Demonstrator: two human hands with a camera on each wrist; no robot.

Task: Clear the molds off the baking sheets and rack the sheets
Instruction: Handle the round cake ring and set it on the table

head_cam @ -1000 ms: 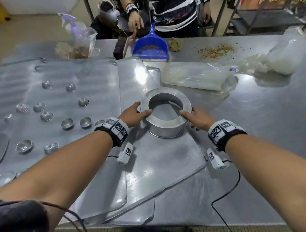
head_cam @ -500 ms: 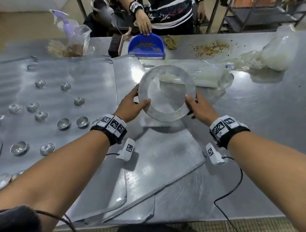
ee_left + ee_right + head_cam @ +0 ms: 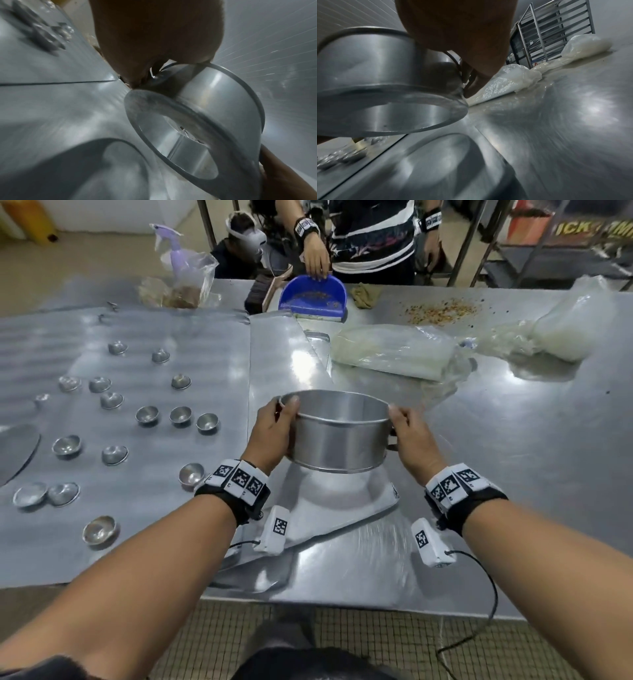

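Observation:
A round metal ring mold (image 3: 339,440) hangs above a tilted baking sheet (image 3: 284,361) in the head view. My left hand (image 3: 274,433) grips its left wall, thumb over the rim. My right hand (image 3: 407,436) grips the right wall the same way. The left wrist view looks up at the ring mold (image 3: 202,128) and its open bottom; the right wrist view catches the ring mold (image 3: 385,94) from below too. Several small metal cup molds (image 3: 147,416) lie scattered on the wide baking sheet (image 3: 102,337) to the left.
Plastic bags of white dough (image 3: 394,354) lie behind the mold. A blue dustpan (image 3: 311,299) stands at the table's far edge, another person's hand (image 3: 315,261) on it. A spray bottle (image 3: 178,251) is at the back left. A metal rack (image 3: 556,29) stands beyond the table.
Both hands have lifted the ring mold off the tilted sheet, tipped it up, then turned it level and drawn it toward me. The other person's hand moved onto the dustpan.

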